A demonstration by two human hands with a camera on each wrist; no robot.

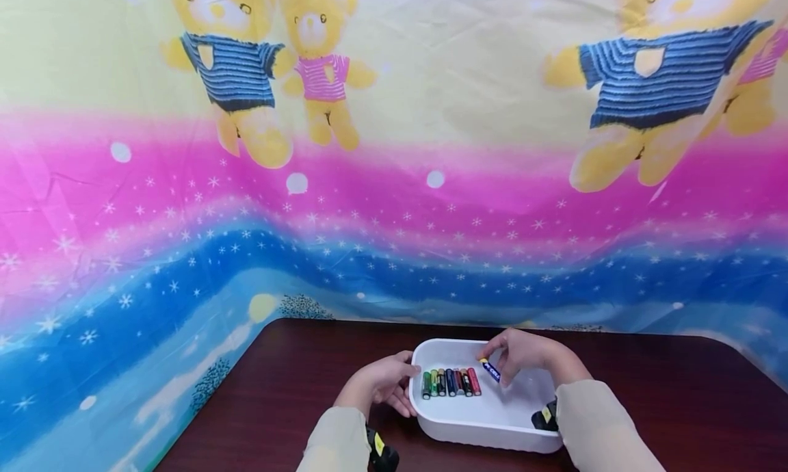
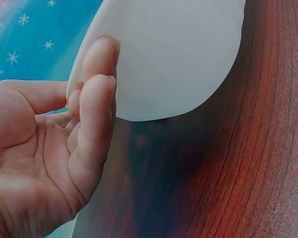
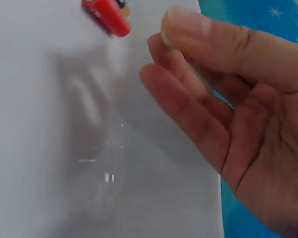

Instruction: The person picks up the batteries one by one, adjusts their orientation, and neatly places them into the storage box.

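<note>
A white plastic tray (image 1: 492, 434) with rounded corners stands on the table. Several batteries (image 1: 451, 383) in green, black, blue and red lie side by side in its left half. My left hand (image 1: 383, 383) grips the tray's left end, thumb at the rim and fingers against the outer wall (image 2: 174, 59). Over the tray's right half, my right hand (image 1: 523, 352) pinches a dark blue battery (image 1: 491, 370) with a yellow end, held at a slant between thumb and fingers. In the right wrist view that battery is mostly hidden behind the thumb; a red battery (image 3: 109, 17) shows at the top.
The dark reddish wooden table (image 1: 258, 397) reaches out on both sides of the tray. Behind it hangs a cloth (image 1: 394, 212) printed with bears and snowflakes. A black strapped device (image 1: 382, 451) sits at each wrist, the right one over the tray's front right corner.
</note>
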